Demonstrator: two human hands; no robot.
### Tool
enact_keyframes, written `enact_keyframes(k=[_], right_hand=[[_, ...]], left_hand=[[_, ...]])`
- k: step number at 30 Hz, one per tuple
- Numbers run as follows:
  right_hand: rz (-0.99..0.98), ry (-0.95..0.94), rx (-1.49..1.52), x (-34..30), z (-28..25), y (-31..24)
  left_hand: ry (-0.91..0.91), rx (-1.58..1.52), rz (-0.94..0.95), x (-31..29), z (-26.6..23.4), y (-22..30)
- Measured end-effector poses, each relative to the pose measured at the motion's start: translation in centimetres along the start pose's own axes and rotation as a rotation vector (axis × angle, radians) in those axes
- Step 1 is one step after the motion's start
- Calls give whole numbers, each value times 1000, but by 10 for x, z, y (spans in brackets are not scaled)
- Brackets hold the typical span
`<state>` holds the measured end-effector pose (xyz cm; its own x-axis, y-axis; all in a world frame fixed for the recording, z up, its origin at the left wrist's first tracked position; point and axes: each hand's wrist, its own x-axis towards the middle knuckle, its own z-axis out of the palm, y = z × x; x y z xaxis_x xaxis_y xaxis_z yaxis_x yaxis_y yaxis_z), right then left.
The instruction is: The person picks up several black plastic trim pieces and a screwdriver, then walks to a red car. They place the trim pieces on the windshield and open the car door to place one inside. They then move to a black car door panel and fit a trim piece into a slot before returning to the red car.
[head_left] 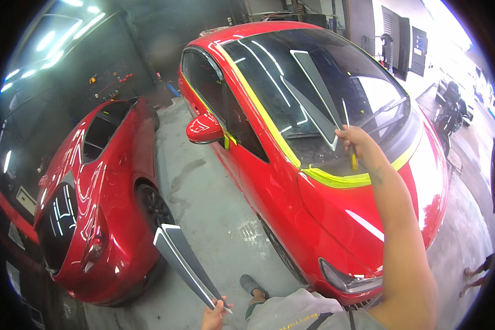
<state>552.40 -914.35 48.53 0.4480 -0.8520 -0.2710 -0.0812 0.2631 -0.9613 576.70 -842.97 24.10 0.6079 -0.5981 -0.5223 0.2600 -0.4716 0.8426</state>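
Low in the view, my left hand (215,314) is closed round the narrow ends of two long, tapered dark grey panels (187,261) with white edges. My right hand (353,140) is over the windshield (363,82) of a red car, its fingers closed on a slim tool (353,160) with a yellow end below and a thin pale shaft above. Against the glass are similar tapered grey panels (318,88), their narrow ends at my right fingertips. Whether those fingers also grip the panels I cannot tell.
Yellow-green masking tape (338,177) borders the windshield. A red side mirror (204,128) juts out towards the gap between the cars. Another red car (121,209) stands at left. My shoe (253,286) is on the grey floor (203,212). A motorcycle (451,110) is at right.
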Motion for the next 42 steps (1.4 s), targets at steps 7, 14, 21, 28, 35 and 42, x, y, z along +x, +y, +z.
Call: enact_keyframes(k=[7, 14, 21, 28, 35, 42], right_hand=[[-26, 105, -48, 68, 75, -30], [55, 148, 13, 99, 106, -39], [101, 69, -98, 122, 85, -45], [142, 21, -189, 137, 71, -47], [148, -15, -290, 162, 41, -36], [114, 86, -347, 174, 31, -27]], left_hand=[[-21, 92, 78, 115, -94, 87], [42, 368, -79, 162, -142, 186], [46, 143, 58, 193, -136, 189], [-31, 65, 42, 207, -127, 160], [31, 205, 52, 183, -102, 193], [50, 273, 37, 175, -81, 200]])
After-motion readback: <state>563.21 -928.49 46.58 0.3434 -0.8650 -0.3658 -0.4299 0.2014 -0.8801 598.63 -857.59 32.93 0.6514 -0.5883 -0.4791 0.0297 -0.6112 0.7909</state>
